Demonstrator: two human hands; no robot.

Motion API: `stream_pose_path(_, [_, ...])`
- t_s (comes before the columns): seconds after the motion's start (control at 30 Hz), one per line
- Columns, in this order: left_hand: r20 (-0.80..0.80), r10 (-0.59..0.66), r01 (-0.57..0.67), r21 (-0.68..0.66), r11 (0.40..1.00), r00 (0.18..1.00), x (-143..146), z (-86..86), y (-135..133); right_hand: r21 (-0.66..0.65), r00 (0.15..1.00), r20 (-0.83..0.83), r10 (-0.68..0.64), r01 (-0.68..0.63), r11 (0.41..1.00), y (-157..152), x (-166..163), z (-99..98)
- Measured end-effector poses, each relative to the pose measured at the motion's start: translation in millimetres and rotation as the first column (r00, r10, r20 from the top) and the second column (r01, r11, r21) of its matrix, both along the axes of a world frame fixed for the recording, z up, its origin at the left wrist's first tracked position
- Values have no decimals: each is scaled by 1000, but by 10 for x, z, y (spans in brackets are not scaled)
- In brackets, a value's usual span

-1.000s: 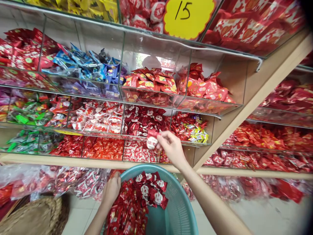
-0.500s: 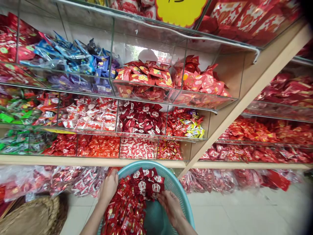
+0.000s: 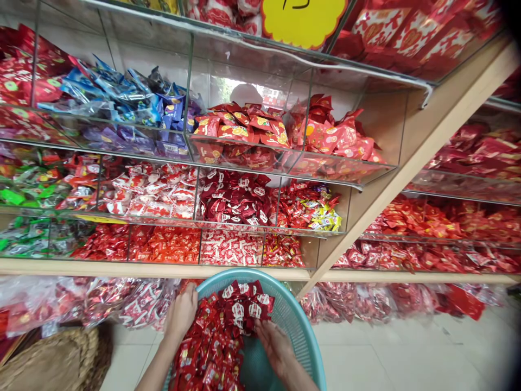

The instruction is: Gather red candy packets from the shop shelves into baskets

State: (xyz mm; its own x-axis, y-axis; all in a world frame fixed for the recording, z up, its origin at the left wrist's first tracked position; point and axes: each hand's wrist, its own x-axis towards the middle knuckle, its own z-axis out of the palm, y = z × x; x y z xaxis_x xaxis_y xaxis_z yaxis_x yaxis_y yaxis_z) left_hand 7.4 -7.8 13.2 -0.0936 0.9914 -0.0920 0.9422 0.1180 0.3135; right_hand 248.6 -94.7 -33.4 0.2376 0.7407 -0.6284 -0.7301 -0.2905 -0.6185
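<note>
Candy shelves (image 3: 248, 224) stand behind a teal basket (image 3: 303, 320).
The left hand (image 3: 182, 312) grips its rim; dark-red packets (image 3: 244, 310) lie between the hands, at fingertips of the loosely open right hand (image 3: 274, 345).

Yellow sign (image 3: 303, 21), writing cropped, candy wrappers (image 3: 237, 311), lettering unclear

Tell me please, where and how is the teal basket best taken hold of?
Probably by the right part of the rim of the teal basket, clasped over the edge from the outer right: this curved edge shows uncovered there, while the left hand is at the left rim and the red candies heap leftward.
</note>
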Motion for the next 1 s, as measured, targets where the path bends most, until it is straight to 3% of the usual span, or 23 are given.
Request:
stream_pose_path(0.13, [-11,-8,8,-1,1000,1000,-4,-10,4,-20,999,29,27,-27,999,1,0,-8])
stream_pose_path(0.4, [14,-25,25,-5,1000,1000,-15,-16,-9,-82,991,-109,76,-85,993,-47,-95,130])
stream_pose_path(0.5, [16,-26,26,-7,1000,1000,-19,-20,-11,-26,966,-75,247,-249,968,-7,-216,431])
stream_pose_path(0.57, [13,-28,28,-4,1000,1000,-21,-24,-9,80,910,93,405,-412,908,103,-273,799])
stream_pose_path(0.63, [19,-32,32,5,999,999,-23,-27,-7,214,786,376,491,-590,779,293,-275,1274])
stream_pose_path(0.67, [24,-33,33,8,999,999,-24,-28,-7,276,710,521,475,-666,693,414,-253,1529])
stream_pose_path(0.73, [32,-30,30,6,1000,999,-26,-24,-8,322,541,793,280,-763,560,690,-171,2016])
stream_pose_path(0.8, [33,-26,26,2,1000,999,-28,-18,-12,298,300,950,-86,-794,530,982,-69,2410])
stream_pose_path(0.87, [34,-22,22,-4,1000,999,-30,-16,-15,190,18,951,-308,-821,539,1259,8,2680])
stream_pose_path(0.93, [42,-21,21,-3,1000,999,-33,-23,-17,73,-191,895,-403,-829,555,1504,28,2841])
stream_pose_path(1.0, [46,-21,21,0,1000,999,-37,-37,-16,-3,-308,842,-443,-823,567,1718,-27,2936])
